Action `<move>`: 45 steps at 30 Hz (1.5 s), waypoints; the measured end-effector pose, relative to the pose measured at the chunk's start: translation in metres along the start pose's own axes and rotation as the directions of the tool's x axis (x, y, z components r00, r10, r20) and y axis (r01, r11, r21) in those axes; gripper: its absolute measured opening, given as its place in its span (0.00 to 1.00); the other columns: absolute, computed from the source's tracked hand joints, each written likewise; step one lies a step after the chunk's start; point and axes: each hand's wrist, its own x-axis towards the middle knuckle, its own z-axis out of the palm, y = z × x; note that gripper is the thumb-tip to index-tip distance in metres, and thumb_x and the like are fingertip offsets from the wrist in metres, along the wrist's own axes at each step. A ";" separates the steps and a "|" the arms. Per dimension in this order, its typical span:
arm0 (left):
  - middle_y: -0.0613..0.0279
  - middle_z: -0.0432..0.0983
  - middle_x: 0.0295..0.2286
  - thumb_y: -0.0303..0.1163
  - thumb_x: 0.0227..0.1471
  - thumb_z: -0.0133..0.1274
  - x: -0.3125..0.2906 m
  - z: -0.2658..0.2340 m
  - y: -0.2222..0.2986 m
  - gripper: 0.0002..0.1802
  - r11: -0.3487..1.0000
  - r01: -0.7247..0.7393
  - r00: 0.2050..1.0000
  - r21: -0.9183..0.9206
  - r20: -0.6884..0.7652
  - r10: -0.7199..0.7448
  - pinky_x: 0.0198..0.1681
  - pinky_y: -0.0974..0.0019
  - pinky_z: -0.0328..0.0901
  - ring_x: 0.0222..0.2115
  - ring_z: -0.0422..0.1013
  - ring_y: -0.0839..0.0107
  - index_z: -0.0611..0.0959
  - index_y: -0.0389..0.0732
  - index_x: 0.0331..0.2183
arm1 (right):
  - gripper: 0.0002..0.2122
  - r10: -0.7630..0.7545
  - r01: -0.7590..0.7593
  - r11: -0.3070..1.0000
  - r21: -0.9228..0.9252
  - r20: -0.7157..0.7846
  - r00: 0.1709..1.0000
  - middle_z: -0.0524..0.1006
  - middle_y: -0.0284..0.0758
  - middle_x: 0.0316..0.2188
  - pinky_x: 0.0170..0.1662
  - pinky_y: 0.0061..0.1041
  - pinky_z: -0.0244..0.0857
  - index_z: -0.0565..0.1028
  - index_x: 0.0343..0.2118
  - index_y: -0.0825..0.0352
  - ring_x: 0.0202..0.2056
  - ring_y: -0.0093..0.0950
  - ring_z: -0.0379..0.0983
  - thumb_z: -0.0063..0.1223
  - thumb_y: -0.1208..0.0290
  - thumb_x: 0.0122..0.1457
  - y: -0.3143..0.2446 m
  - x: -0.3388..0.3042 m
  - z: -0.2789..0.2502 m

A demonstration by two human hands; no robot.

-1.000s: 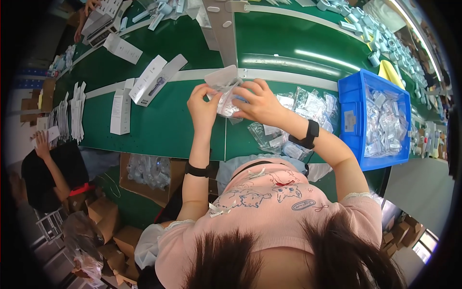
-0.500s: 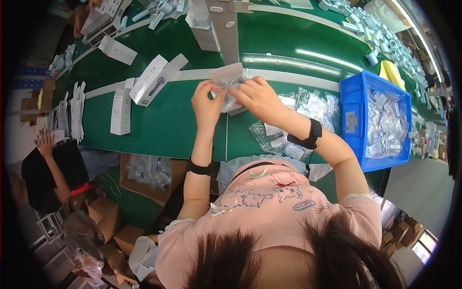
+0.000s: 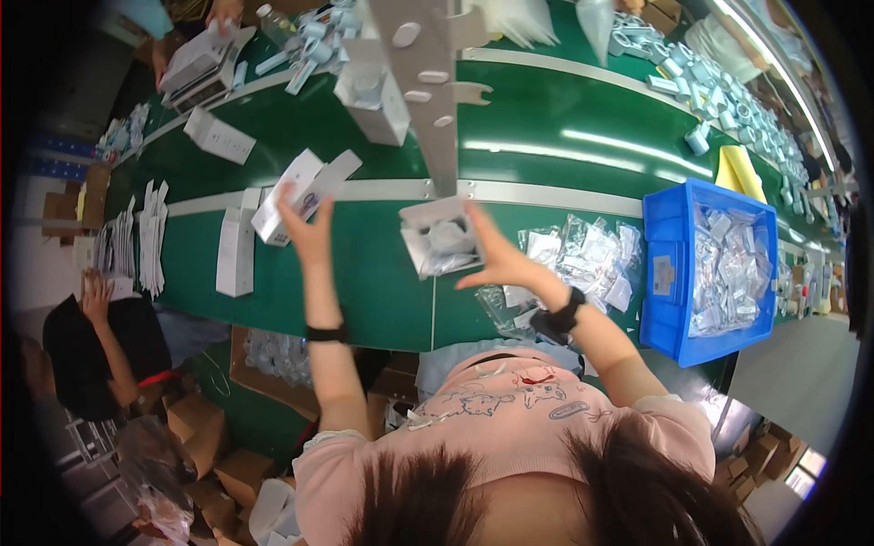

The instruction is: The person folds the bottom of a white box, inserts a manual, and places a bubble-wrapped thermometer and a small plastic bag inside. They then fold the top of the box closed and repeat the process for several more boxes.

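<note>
An open white carton (image 3: 421,259) stands on the green table in front of me, flap up, with a clear plastic bag (image 3: 448,238) inside. Beside its right side is my right hand (image 3: 501,257), fingers spread and blurred, nothing in them. To the left, my left hand (image 3: 308,233) has thumb and fingers apart at a printed white box (image 3: 293,178) with its flap open. The fingers overlap this box in the view; whether they touch it I cannot tell. A closed-sided white box (image 3: 236,255) stands left of that hand.
Clear packets (image 3: 587,259) lie in a pile right of the carton, beside a blue bin (image 3: 663,278) filled with similar packets. A metal post (image 3: 428,109) rises beyond the carton. Flat white cartons (image 3: 153,238) stand at left. A co-worker's hand (image 3: 96,293) is at far left.
Both hands have left the carton and its plastic bag and moved apart. The left went to the printed box; the right stays near the carton. The head view has shifted.
</note>
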 end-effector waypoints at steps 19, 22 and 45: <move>0.52 0.60 0.44 0.43 0.23 0.67 -0.080 0.006 0.040 0.49 0.775 -0.128 0.790 0.619 0.536 -0.298 0.44 0.53 0.57 0.44 0.57 0.54 0.64 0.43 0.50 | 0.47 0.377 -0.300 0.917 0.262 -0.325 0.867 0.56 0.41 0.54 0.56 0.27 0.45 0.44 0.59 0.65 0.56 0.31 0.51 0.62 0.75 0.35 0.138 0.100 -0.094; 0.52 0.64 0.42 0.40 0.25 0.66 -0.046 0.015 0.039 0.44 0.737 -0.200 0.888 0.646 0.437 -0.142 0.45 0.56 0.57 0.42 0.59 0.54 0.67 0.43 0.48 | 0.44 0.333 -0.305 0.942 0.138 -0.295 0.896 0.55 0.43 0.55 0.57 0.26 0.44 0.47 0.58 0.64 0.56 0.32 0.51 0.61 0.72 0.37 0.153 0.107 -0.090; 0.52 0.60 0.46 0.34 0.29 0.65 -0.060 0.018 0.114 0.42 0.966 0.259 0.562 0.004 0.812 -0.154 0.47 0.62 0.57 0.47 0.59 0.59 0.64 0.44 0.48 | 0.31 0.767 -0.180 0.062 0.982 0.068 0.639 0.67 0.41 0.38 0.39 0.32 0.65 0.51 0.54 0.63 0.37 0.34 0.68 0.47 0.76 0.44 0.100 0.040 -0.158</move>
